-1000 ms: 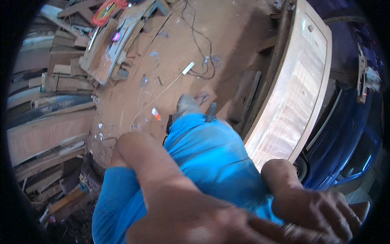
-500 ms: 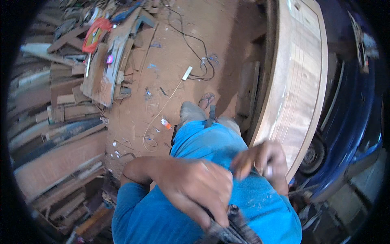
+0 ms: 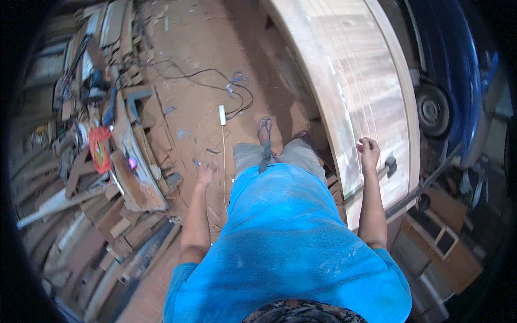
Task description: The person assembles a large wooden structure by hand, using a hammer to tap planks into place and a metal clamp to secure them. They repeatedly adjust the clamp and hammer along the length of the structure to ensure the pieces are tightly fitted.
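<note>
Reader: Where is the wooden panel, and which hand is nearer to it?

Describer: The pale wooden panel (image 3: 388, 91) lies along the person's right side. Its long axis runs from the near end, by the right forearm, away toward the top of the view, leaning slightly left. The right hand (image 3: 369, 153) is nearer, shown against the panel's surface; I cannot tell whether it touches.

Reader: Is anything on the panel?

Describer: A hammer-like tool (image 3: 384, 170), close to the near end. Its dark head points toward the right edge; its handle slants toward the left edge, passing behind the forearm. The head is just beside the right hand, to its right and slightly nearer the body.

Reader: What are the hands doing?

Describer: The right has loosely curled fingers with nothing visible in them. The left hand (image 3: 204, 175), blurred, hangs over the brown floor (image 3: 188, 32), well apart from the panel; I cannot tell if it holds anything.

Reader: What has changed?

Describer: Half a second ago both hands were close together before the blue shirt (image 3: 301, 242), the left pinching dark cloth. Now they are spread to either side.
</note>
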Demonstrator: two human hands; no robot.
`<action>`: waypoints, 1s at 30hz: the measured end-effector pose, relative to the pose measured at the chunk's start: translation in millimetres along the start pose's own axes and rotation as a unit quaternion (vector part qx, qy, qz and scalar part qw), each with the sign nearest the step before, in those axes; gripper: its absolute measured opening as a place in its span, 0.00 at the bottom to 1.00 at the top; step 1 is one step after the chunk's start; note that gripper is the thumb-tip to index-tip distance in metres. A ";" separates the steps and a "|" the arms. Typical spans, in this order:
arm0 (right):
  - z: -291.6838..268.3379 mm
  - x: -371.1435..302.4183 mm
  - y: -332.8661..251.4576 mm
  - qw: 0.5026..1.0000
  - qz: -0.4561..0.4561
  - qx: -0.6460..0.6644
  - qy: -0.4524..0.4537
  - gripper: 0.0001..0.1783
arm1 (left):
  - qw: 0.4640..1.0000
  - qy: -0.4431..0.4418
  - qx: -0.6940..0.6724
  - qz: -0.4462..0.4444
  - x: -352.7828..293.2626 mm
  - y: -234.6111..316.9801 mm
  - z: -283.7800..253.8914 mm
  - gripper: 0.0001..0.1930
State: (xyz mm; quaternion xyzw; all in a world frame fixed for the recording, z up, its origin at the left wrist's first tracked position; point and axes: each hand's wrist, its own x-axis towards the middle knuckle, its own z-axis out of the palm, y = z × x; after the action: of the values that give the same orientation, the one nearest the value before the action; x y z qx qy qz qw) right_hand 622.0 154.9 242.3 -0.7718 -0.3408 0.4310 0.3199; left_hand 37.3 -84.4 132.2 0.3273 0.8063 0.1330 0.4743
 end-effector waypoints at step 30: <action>-154.2 -45.3 88.5 0.954 0.267 0.071 0.120 0.26 | 0.969 -0.217 0.102 0.056 159.1 159.8 15.9 0.12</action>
State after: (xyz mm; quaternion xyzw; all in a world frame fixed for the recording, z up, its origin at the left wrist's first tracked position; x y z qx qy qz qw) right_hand 762.4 37.8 258.1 -0.8558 -0.0503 0.4283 0.2858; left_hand 61.6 138.0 100.1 0.4397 0.6740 0.0023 0.5936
